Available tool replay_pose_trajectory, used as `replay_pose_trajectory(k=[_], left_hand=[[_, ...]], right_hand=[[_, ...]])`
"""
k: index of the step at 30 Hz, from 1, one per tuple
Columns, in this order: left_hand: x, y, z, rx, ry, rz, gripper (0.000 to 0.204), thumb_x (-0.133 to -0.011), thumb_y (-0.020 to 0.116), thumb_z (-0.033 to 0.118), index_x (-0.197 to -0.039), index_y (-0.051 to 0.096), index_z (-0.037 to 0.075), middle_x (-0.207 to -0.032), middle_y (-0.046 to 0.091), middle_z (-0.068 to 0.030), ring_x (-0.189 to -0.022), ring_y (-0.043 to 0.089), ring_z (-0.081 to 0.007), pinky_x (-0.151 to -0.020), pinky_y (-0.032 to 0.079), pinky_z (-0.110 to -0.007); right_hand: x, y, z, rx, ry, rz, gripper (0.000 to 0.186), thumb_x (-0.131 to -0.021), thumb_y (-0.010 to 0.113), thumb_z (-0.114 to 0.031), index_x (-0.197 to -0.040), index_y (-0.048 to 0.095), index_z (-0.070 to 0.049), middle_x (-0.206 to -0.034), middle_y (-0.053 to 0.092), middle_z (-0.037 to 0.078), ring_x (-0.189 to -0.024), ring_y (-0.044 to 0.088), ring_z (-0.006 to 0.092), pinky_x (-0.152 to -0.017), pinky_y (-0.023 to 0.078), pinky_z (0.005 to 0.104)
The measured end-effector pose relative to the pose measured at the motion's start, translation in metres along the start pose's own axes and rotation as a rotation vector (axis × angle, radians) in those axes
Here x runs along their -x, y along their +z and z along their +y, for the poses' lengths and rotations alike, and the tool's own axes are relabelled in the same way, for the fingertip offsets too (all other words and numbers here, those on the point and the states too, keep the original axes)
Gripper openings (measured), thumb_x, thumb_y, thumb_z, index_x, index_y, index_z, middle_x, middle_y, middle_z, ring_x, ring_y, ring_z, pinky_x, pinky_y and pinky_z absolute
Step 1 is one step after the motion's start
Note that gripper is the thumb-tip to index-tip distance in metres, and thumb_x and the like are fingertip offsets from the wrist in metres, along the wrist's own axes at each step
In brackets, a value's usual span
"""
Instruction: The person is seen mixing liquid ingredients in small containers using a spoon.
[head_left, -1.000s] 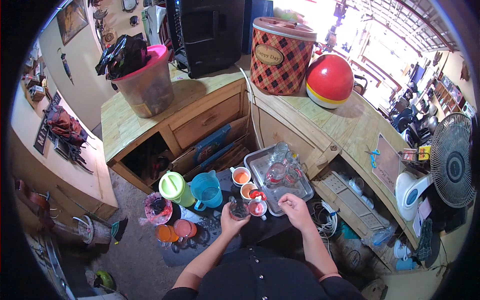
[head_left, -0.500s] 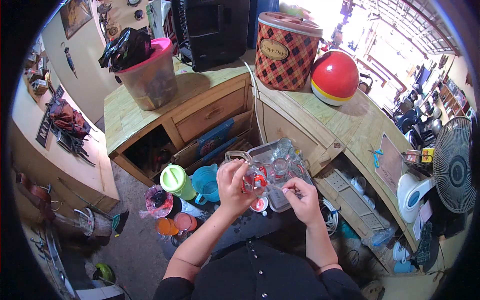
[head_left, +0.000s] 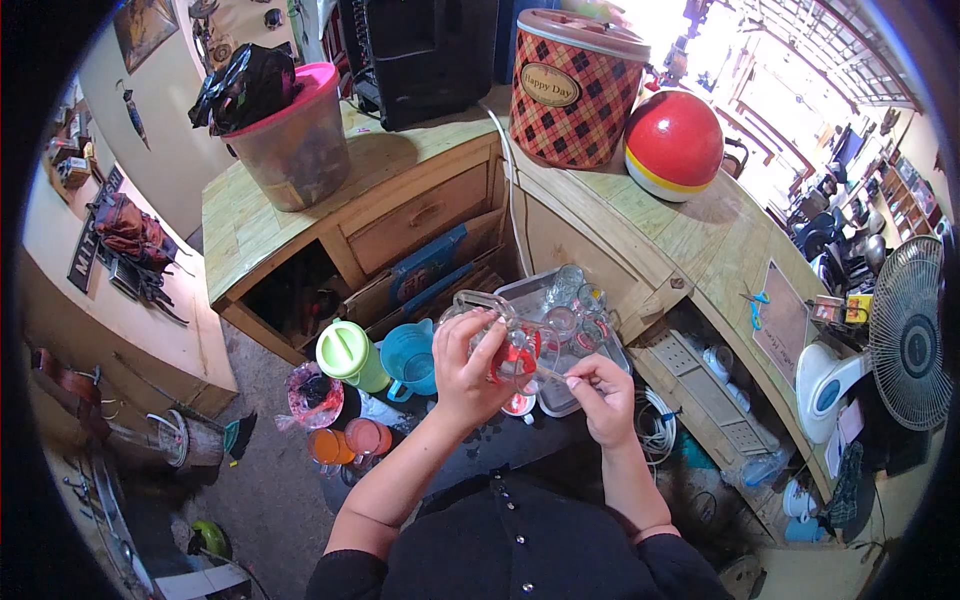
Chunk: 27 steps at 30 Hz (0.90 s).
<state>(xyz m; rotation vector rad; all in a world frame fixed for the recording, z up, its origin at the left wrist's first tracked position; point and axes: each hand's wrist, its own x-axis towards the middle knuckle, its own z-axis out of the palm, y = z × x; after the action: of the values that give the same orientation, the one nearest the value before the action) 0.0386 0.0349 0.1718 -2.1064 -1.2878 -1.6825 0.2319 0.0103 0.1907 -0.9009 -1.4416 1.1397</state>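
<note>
My left hand (head_left: pixel 468 365) is wrapped round a clear glass mug (head_left: pixel 517 358) with red print, tilted with its mouth toward my right. Between the thumb and fingers of my right hand (head_left: pixel 603 395) is a thin, pale stick-like handle (head_left: pixel 553 376), perhaps a spoon's. It points into the mug's mouth; its far end is hard to make out. Just beyond, a grey tray (head_left: pixel 525 290) holds several clear glasses (head_left: pixel 567 287). A small white cup (head_left: pixel 521 406) with red on it stands below the mug. Left of my left hand is a blue pitcher (head_left: pixel 409 358).
A green lidded pitcher (head_left: pixel 352 353), an orange drink (head_left: pixel 326 447) and a pinkish-red drink (head_left: pixel 367 438) stand at the left. A wooden counter (head_left: pixel 600 215) curves behind, bearing a plaid cooler (head_left: pixel 576 95), a red ball-shaped container (head_left: pixel 674 143) and a fan (head_left: pixel 911 335).
The mug has tilted slightly toward my right hand, and the thin handle now shows more clearly between them. My right hand has shifted only slightly. The whole view has moved a little.
</note>
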Motion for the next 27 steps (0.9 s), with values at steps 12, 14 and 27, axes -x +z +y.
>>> replay_pose_trajectory(k=[12, 14, 27], left_hand=[[0.022, -0.002, -0.014, -0.114, 0.114, 0.117, 0.055, -0.063, 0.077, 0.018, -0.113, 0.054, 0.013, -0.112, 0.055, -0.0099, -0.106, 0.053, -0.0295, -0.089, 0.042, -0.045], [0.024, -0.002, -0.014, -0.164, 0.182, 0.117, 0.055, -0.063, 0.078, 0.019, -0.112, 0.055, 0.013, -0.113, 0.055, -0.0097, -0.108, 0.052, -0.0296, -0.089, 0.041, -0.045], [0.017, -0.008, -0.008, -0.064, 0.063, 0.069, 0.065, -0.058, 0.081, 0.021, -0.116, 0.053, 0.013, -0.111, 0.053, -0.0102, -0.102, 0.053, -0.0314, -0.087, 0.042, -0.045]], right_hand=[[0.013, 0.013, 0.0, -0.236, 0.221, 0.018, 0.004, -0.086, 0.055, 0.002, -0.087, 0.058, 0.0, -0.077, 0.055, -0.003, -0.067, 0.049, 0.002, -0.06, 0.035, 0.017], [0.012, 0.021, -0.003, -0.317, 0.263, 0.004, 0.005, -0.087, 0.055, 0.001, -0.09, 0.058, 0.0, -0.078, 0.055, -0.003, -0.069, 0.05, 0.0019, -0.061, 0.036, 0.017], [0.02, 0.018, -0.008, -0.059, 0.149, 0.07, 0.004, -0.087, 0.057, 0.0, -0.089, 0.06, 0.001, -0.077, 0.059, -0.002, -0.066, 0.05, 0.0009, -0.059, 0.036, 0.0166]])
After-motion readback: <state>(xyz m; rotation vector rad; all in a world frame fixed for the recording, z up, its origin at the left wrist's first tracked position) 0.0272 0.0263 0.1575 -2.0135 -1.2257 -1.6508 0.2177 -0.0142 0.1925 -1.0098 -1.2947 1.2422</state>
